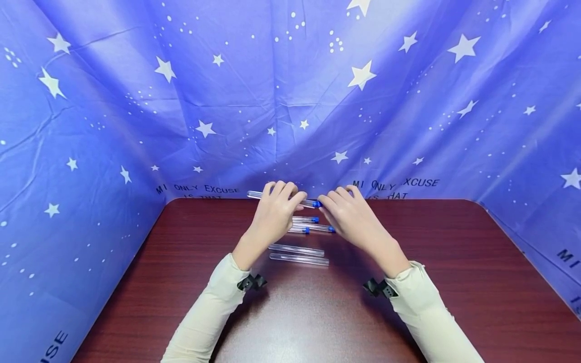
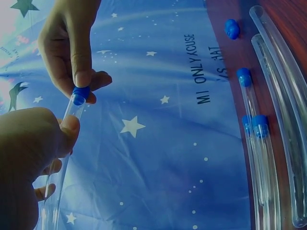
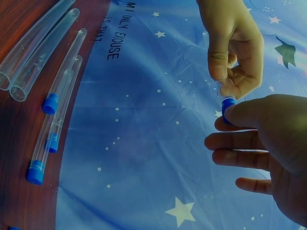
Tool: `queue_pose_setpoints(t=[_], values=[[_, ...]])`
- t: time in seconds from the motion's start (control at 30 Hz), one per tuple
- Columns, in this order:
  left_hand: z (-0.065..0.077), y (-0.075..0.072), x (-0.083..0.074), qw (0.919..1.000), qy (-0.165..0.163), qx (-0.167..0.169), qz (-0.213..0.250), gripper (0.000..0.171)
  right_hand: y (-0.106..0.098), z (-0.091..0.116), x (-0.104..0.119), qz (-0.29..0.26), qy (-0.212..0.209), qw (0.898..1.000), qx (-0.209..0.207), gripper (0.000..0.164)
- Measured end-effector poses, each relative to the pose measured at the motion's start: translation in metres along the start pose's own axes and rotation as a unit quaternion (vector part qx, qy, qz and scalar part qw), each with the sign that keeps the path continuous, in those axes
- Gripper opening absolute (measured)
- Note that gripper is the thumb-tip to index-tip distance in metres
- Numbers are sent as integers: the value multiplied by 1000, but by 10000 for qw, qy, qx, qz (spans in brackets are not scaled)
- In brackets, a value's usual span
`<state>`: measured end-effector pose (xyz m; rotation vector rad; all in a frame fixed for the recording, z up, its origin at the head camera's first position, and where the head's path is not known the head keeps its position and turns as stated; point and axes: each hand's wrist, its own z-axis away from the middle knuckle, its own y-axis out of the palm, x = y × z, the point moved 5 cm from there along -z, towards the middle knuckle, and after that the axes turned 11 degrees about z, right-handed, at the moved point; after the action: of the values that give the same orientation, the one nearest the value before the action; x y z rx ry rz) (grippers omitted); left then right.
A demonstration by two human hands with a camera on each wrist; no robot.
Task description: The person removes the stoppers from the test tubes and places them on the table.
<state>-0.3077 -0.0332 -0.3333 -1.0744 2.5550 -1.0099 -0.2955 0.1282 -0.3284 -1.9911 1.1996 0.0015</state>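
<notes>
My left hand (image 1: 274,212) holds a clear test tube (image 1: 254,194), raised above the table and tilted slightly, its mouth end toward the right. At that mouth my right hand (image 1: 351,214) pinches a blue stopper (image 2: 80,93) between thumb and index finger. In the left wrist view the stopper's lower part shows inside the tube's mouth; how firmly it sits cannot be told. From the right wrist view, the other fingers (image 3: 235,140) of the right hand extend away from the stopper (image 3: 228,108).
Below the hands, three test tubes with blue stoppers (image 1: 299,230) lie on the dark red table (image 1: 317,312). Nearer are two unstoppered tubes (image 1: 299,260). A loose blue stopper (image 2: 232,28) lies beside them. A star-patterned blue cloth (image 1: 272,101) hangs behind the table and along its sides.
</notes>
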Motion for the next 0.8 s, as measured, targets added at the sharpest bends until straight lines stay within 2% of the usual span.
queue_pose_setpoints(t=[0.6, 0.8], values=[[0, 0, 5, 9999, -94, 89, 10, 8, -3, 1, -8, -39, 147, 9999, -9, 15], [0, 0, 6, 10000, -85, 4, 42, 10, -5, 0, -10, -49, 174, 9998, -42, 16]])
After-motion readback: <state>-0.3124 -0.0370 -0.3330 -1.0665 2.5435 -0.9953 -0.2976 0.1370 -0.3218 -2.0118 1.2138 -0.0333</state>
